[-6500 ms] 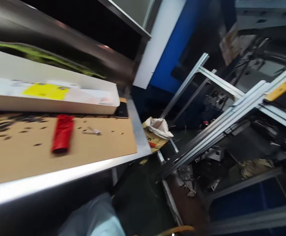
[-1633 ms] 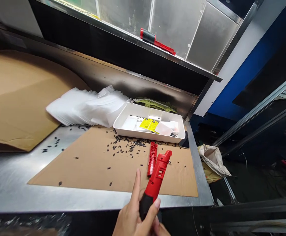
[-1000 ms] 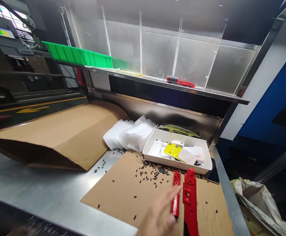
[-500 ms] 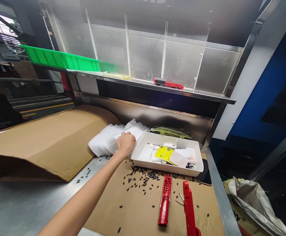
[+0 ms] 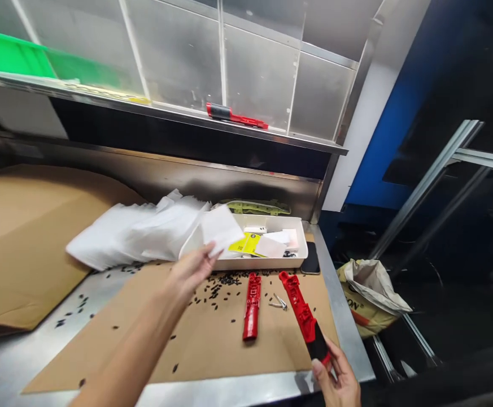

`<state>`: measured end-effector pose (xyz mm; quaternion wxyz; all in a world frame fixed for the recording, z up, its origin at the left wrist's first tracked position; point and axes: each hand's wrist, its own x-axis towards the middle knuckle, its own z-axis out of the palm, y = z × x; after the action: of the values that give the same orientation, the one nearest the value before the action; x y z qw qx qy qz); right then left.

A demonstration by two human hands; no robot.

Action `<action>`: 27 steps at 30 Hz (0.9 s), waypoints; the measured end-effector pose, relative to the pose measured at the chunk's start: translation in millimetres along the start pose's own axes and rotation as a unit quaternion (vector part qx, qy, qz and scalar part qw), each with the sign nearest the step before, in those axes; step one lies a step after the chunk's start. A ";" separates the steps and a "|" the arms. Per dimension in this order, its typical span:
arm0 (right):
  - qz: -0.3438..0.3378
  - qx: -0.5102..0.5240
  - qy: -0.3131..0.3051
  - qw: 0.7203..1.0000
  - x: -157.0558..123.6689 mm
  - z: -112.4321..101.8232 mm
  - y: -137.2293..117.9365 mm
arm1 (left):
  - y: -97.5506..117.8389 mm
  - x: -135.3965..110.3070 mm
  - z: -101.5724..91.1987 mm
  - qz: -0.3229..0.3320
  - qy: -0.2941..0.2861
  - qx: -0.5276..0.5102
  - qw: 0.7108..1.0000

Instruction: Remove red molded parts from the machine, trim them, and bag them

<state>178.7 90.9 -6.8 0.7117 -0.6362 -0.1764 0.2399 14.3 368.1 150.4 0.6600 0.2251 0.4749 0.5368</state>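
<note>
Half a second ago my left hand (image 5: 191, 270) was pressed on the bag stack (image 5: 136, 232); now it has lifted away with one white bag (image 5: 219, 229) pinched between thumb and fingers, held just above the left end of the tray (image 5: 288, 261), a little left of the frame's centre. My right hand (image 5: 337, 377), at the lower right, has taken the black grip end of the red tool (image 5: 303, 311), which lies slanting on the cardboard (image 5: 212, 345), its head pointing toward the tray. I'm grasping only that end; the rest rests flat.

To do this well, I think I should keep the pinch at the bag's corner so a single sheet comes free, and hold the tool's handle low and steady so it doesn't skid over the black bits (image 5: 216, 285) scattered around.

Beside the tool lies a red half-shell (image 5: 252, 306), with small metal pieces (image 5: 278, 302) between them. A phone (image 5: 313, 265) sits just right of the tray, and another red tool (image 5: 235, 116) rests on the shelf (image 5: 165, 110) in the upper middle.
</note>
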 end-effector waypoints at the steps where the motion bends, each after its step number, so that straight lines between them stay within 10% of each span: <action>1: -0.029 -0.031 0.029 0.999 -3.0 -2.2 -2.7 | -20.8 -15.2 4.0 -0.037 -0.022 -0.027 0.999; 9: -0.239 -0.211 0.153 0.936 -35.2 -31.5 -29.3 | -132.8 -100.8 39.2 -0.190 -0.107 -0.131 0.967; 27: -0.289 -0.242 0.174 0.910 -33.4 -49.4 -40.7 | -159.1 -144.1 47.3 -0.123 -0.179 -0.106 0.970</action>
<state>183.5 28.4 28.9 0.5933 -0.7422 -0.2781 -0.1409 138.2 194.0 98.7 0.8156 0.1862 0.3131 0.4496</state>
